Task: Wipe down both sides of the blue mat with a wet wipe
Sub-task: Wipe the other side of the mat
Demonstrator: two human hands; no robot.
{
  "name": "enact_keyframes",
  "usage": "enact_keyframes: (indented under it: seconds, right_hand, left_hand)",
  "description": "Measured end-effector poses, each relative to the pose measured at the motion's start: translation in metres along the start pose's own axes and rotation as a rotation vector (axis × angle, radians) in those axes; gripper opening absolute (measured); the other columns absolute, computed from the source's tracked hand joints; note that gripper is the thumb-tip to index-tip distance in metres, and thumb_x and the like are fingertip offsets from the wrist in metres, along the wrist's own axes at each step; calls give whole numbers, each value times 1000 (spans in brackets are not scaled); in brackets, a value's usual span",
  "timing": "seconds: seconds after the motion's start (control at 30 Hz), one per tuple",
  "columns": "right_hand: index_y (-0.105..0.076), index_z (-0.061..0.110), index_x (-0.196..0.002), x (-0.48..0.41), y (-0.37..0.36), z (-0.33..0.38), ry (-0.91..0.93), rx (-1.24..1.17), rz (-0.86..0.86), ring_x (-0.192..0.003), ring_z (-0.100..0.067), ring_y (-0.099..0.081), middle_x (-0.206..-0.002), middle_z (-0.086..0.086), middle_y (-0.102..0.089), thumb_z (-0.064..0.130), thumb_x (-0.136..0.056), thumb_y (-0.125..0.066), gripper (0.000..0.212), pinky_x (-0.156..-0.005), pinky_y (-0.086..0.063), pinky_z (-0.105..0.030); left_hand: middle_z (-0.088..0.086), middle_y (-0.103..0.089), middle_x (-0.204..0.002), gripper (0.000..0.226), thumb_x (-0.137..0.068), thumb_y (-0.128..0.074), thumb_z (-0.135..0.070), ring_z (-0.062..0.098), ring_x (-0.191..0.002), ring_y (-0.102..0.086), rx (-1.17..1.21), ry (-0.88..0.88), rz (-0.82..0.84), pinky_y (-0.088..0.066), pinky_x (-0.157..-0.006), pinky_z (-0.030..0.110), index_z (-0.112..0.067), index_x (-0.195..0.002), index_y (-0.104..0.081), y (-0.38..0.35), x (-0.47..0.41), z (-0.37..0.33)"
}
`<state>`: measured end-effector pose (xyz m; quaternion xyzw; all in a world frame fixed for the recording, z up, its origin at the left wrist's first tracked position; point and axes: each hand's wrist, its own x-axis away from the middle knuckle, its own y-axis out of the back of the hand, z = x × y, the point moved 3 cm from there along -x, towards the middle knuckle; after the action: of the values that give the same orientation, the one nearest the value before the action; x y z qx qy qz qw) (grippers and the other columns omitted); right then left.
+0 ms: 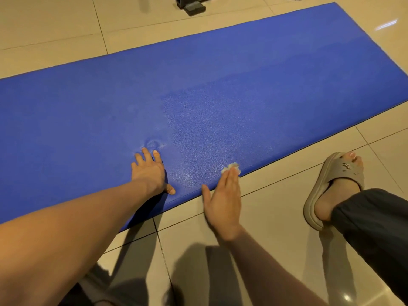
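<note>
The blue mat (220,89) lies flat on the tiled floor and runs from the left edge to the far right. Its right half looks darker and damp; the left half is lighter. My left hand (150,171) presses fingertips into the mat near its front edge, denting the foam. My right hand (224,199) lies flat with straight fingers over the mat's front edge, pressing a small crumpled white wet wipe (231,167) under the fingertips. Most of the wipe is hidden beneath the fingers.
My right foot in a beige slipper (331,186), with a dark trouser leg (375,228), rests on the beige tiles (276,228) to the right of my hands. Dark objects (194,6) stand on the floor beyond the mat's far edge.
</note>
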<state>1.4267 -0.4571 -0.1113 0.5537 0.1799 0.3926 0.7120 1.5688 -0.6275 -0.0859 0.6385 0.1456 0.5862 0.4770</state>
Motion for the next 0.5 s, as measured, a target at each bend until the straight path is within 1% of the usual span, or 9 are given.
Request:
enact_keyframes:
  seconds: [0.1, 0.17, 0.2, 0.27, 0.33, 0.4, 0.5]
  right_hand:
    - [-8, 2, -160, 35, -15, 29, 139, 3, 55, -156, -24, 7, -169, -12, 4, 58, -99, -33, 86, -127, -9, -41]
    - [-9, 5, -160, 31, -13, 21, 182, 38, 51, -156, -23, 2, -169, -10, 2, 57, -101, -34, 83, -126, -13, -42]
    - [-11, 5, -160, 24, -9, 12, 153, 56, 32, -156, -23, 0, -169, -10, 0, 56, -101, -35, 81, -125, -15, -43]
    - [-13, 4, -159, 0, 2, -9, 24, 55, -15, -156, -23, -3, -169, -10, 0, 56, -101, -36, 81, -124, -18, -45]
    - [-12, 6, -160, -24, 10, -24, -77, 10, 7, -156, -22, -3, -169, -9, 3, 57, -101, -37, 82, -125, -16, -45]
    - [-11, 5, -160, -31, 10, -25, -113, -63, -1, -156, -24, -4, -169, -9, 2, 55, -102, -40, 82, -125, -16, -45]
    - [-15, -1, -158, -12, -1, -3, -105, -99, -44, -155, -30, -5, -168, -16, -3, 40, -102, -46, 76, -125, -17, -45]
  left_hand:
    - [28, 5, -163, 152, -56, -77, -82, 51, -148, -7, 6, -4, -5, -25, -118, 54, -5, -158, 5, -1, -1, 1]
    - [28, 5, -163, 151, -57, -76, -82, 51, -148, -7, 7, -13, -10, -25, -118, 54, -5, -158, 5, -1, 0, 2]
    - [28, 4, -163, 151, -57, -75, -83, 51, -148, -8, 3, -14, -15, -25, -118, 54, -5, -158, 5, -1, 0, 2]
    - [28, 4, -163, 150, -58, -75, -83, 51, -148, -8, 1, -16, -20, -26, -118, 54, -5, -158, 5, -2, 0, 3]
    - [28, 4, -163, 150, -58, -74, -83, 51, -148, -8, 1, -20, -21, -26, -118, 54, -5, -158, 5, -2, 0, 3]
    - [28, 4, -163, 150, -58, -74, -83, 51, -148, -8, -5, -21, -18, -26, -118, 54, -5, -158, 6, -2, 0, 3]
    - [29, 4, -162, 150, -58, -73, -83, 50, -148, -9, -15, -18, -14, -26, -118, 53, -5, -158, 6, 0, 0, 2]
